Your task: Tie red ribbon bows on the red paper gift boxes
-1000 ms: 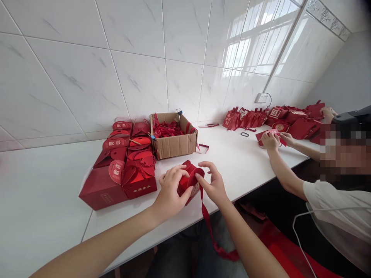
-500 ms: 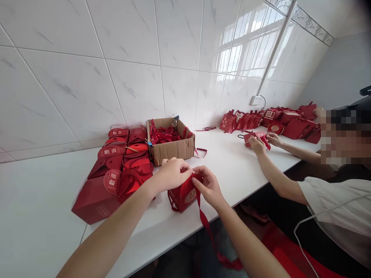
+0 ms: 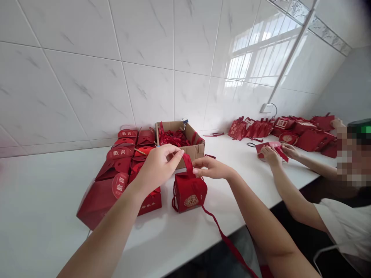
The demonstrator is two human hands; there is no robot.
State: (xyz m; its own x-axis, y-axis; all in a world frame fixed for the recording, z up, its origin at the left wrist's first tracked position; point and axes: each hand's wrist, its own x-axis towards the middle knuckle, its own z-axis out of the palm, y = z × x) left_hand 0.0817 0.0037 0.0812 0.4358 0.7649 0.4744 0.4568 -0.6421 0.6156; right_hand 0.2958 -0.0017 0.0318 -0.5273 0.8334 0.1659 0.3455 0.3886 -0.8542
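Observation:
A small red gift box (image 3: 189, 193) with a gold round pattern stands upright on the white table. My left hand (image 3: 162, 164) pinches the end of a red ribbon (image 3: 189, 164) above the box. The ribbon stretches down to the lid, and a long tail hangs off the table's front edge. My right hand (image 3: 216, 168) hovers just over the box, thumb and fingers apart, fingertips beside the ribbon. A dark red cord loops at the box's left side.
Several red gift boxes (image 3: 116, 173) stand in rows at the left. Behind my hands is a cardboard box (image 3: 197, 151) of red ribbons. To the right, a co-worker's hands (image 3: 272, 154) handle a red box, with red bags (image 3: 251, 127) and boxes (image 3: 307, 137) along the wall.
My left hand has risen and drawn the ribbon up from the lid. My right hand has moved right and its fingers have spread. The view has shifted left.

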